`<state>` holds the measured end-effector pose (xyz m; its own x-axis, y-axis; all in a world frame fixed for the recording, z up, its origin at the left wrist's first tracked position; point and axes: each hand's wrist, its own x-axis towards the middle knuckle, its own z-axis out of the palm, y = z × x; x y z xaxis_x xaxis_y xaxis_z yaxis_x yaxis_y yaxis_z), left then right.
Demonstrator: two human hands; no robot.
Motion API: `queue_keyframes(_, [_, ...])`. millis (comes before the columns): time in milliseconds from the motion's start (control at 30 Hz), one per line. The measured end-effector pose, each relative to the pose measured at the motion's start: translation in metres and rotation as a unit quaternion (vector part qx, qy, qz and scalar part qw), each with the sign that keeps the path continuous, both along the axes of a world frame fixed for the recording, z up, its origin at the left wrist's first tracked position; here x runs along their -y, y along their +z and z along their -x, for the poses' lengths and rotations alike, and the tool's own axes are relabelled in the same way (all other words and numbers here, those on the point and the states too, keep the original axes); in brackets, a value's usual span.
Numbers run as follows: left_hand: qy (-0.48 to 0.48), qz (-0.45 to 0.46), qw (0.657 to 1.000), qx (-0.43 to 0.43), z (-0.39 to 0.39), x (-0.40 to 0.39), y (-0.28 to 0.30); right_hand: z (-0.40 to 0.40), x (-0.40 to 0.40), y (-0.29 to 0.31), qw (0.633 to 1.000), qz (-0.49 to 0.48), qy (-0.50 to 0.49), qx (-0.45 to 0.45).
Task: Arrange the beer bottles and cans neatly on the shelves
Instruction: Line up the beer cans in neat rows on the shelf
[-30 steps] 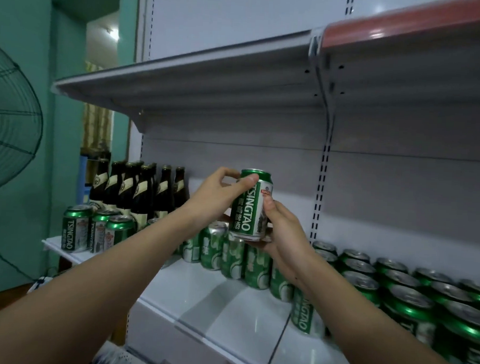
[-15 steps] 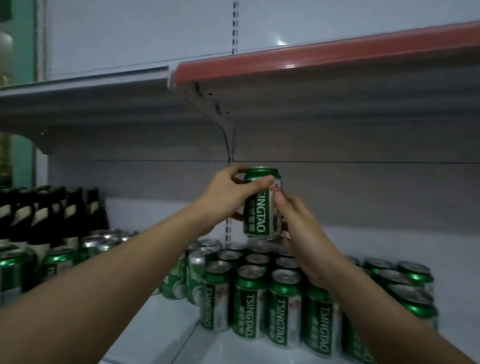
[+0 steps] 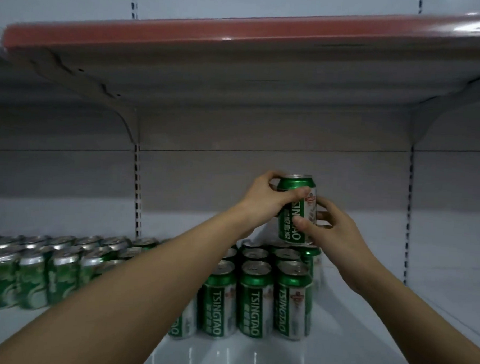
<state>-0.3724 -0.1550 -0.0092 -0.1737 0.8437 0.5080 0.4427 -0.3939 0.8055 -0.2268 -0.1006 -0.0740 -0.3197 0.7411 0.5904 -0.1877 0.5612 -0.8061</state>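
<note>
- Green Tsingtao beer can (image 3: 296,209) held upright in both hands, up in the air above the block of cans (image 3: 256,295) standing on the white shelf (image 3: 391,339).
- Left hand (image 3: 265,199) grips the upper part of the held can from its left side: thumb across the front near the top rim, other fingers curled round the back.
- Right hand (image 3: 330,227) grips the lower half from the right: thumb pressed on the front label, fingers wrapped behind the can.
- Bottom of the held can sits just above the tops of the back cans in the block; cannot tell if it touches them.
- Block of cans: upright Tsingtao cans in tight rows, front row with labels facing out, placed mid-shelf and reaching toward the back wall; left forearm crosses in front of the block's left end.
- Second group of green cans (image 3: 37,266) in rows along the left part of the shelf, blurred, running to the left edge of view.
- Right part of the shelf is bare white surface.
- Upper shelf (image 3: 239,36) with red front strip overhead, grey underside, bracket at its left end.
- Slotted upright rail (image 3: 136,191) on the back wall, left of the hands.
</note>
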Motion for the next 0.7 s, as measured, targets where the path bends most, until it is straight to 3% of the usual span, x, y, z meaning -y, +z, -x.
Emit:
queue_keyframes(133, [-0.01, 0.033, 0.999, -0.023, -0.031, -0.03, -0.015, -0.033, -0.022, -0.019, 0.999, 0.017, -0.029, 0.007])
queue_keyframes(400, [0.026, 0.137, 0.979, -0.149, -0.051, -0.065, -0.048, -0.058, -0.056, -0.075, 0.992, 0.083, -0.067, 0.065])
queue_keyframes(700, [0.115, 0.278, 0.908, -0.291, -0.041, -0.08, -0.07, -0.03, -0.072, -0.116, 0.977, 0.134, -0.085, 0.142])
